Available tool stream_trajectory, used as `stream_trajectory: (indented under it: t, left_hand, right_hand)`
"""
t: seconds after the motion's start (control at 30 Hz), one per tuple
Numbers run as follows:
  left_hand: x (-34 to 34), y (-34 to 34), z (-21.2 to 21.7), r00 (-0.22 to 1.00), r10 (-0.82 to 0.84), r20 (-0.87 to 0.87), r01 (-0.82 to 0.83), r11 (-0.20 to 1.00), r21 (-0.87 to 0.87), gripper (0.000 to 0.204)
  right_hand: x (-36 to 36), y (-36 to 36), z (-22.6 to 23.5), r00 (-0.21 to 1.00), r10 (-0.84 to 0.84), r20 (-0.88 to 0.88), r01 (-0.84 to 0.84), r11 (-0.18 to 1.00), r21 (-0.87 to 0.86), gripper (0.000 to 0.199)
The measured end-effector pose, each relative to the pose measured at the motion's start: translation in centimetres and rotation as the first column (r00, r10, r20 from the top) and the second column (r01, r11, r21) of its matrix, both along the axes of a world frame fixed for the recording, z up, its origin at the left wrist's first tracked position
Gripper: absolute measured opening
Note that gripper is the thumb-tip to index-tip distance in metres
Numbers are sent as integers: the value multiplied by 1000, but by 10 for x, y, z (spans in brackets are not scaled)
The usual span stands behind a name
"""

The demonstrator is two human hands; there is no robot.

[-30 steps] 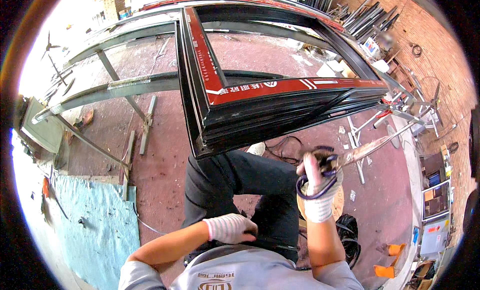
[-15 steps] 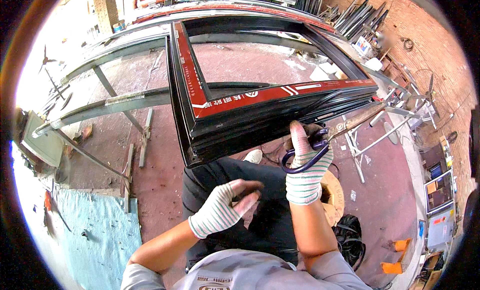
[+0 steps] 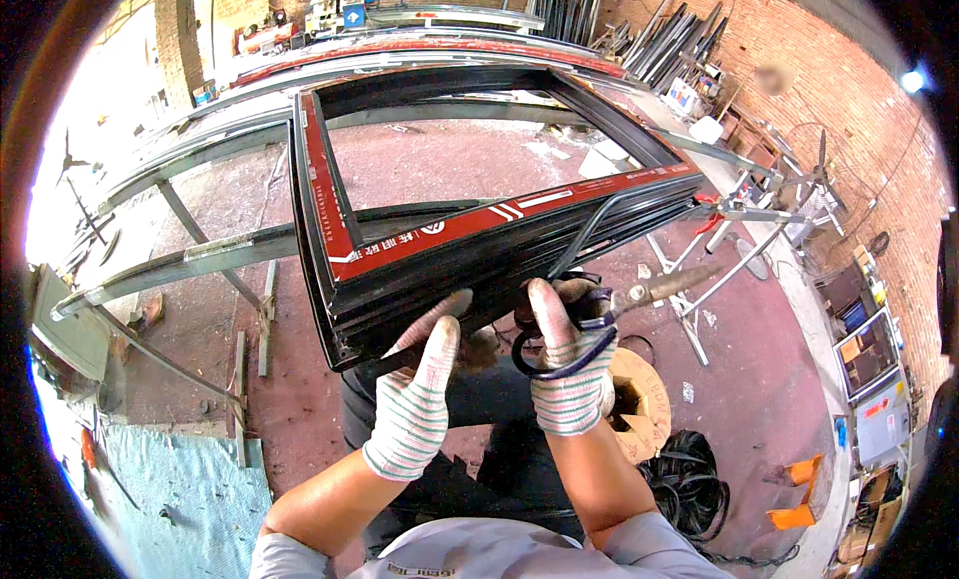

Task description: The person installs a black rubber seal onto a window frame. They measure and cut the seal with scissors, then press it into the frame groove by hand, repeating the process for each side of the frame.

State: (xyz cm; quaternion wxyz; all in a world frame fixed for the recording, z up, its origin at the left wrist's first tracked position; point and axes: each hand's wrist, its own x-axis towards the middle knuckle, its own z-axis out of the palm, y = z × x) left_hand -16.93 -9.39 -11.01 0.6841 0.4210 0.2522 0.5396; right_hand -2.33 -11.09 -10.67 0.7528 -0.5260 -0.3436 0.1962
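Note:
A rectangular black window frame (image 3: 479, 249) with red protective film lies across the stand ahead of me. My right hand (image 3: 569, 374), in a striped knit glove, is closed round the dark purple loop handles of a pair of scissors (image 3: 674, 284), whose worn blades point right. A black rubber strip (image 3: 597, 224) bends down from the frame's near right side to this hand; whether the fingers also grip it is hidden. My left hand (image 3: 412, 409), gloved alike, is at the frame's near side by the left corner. Its thumb and forefinger are apart; the other fingers are partly hidden.
A metal stand (image 3: 190, 249) carries the frame. By my legs are a cardboard ring (image 3: 644, 404) and a coil of black strip (image 3: 689, 479). A light blue sheet (image 3: 190, 499) covers floor at left. Metal profiles (image 3: 689, 54) lean against the brick wall.
My left hand has risen from my lap to the frame's near side. My right hand with the scissors has moved left and slightly down. The black strip now arches up off the frame.

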Motion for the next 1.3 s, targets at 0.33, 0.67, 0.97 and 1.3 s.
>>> stream_trajectory:
  t: [0.33, 0.67, 0.97, 1.3]
  left_hand:
    - [38, 11, 16, 987, 127, 97, -151, 936, 317, 57]
    - [56, 10, 40, 954, -292, 69, 252, 905, 344, 46]
    - [57, 14, 76, 874, -339, -349, 442, 853, 277, 26]
    - [61, 18, 68, 823, -374, -427, 493, 844, 212, 26]
  right_hand:
    - [14, -20, -2, 999, -10, -34, 14, 993, 118, 19]
    - [63, -77, -55, 976, 218, 7, -217, 975, -45, 23]
    - [58, -115, -8, 896, 427, -120, -440, 821, -363, 48]
    - [63, -111, -7, 724, 457, -517, -646, 712, -274, 32]
